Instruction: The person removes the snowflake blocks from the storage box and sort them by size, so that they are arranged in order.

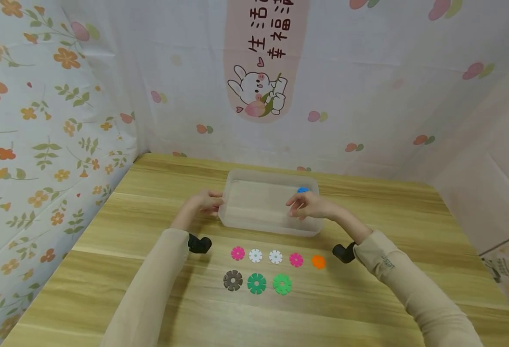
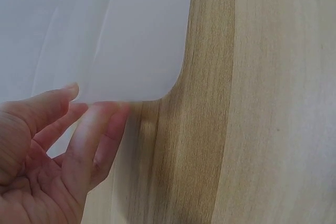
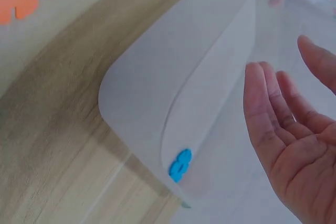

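Note:
A translucent white plastic bin (image 1: 271, 230) stands toward the back of the table. My left hand (image 1: 204, 202) pinches its left rim; in the left wrist view the thumb lies over the edge and the other fingers are beneath it. Over the right part of the bin hovers my right hand (image 1: 310, 206), its fingers loosely bent and parted from the thumb (image 3: 317, 61), with nothing between them. A blue notched plastic disc (image 3: 180, 165) lies inside at the bin's right end, partly hidden by the right hand in the head view.
In front of the bin lie two rows of notched discs. The farther row has pink (image 1: 238, 253), white (image 1: 255, 256) and orange (image 1: 318, 262) ones; the nearer has dark brown (image 1: 233, 280), dark green (image 1: 256, 283) and light green (image 1: 282, 284). A patterned cloth (image 1: 185, 96) hangs behind the table.

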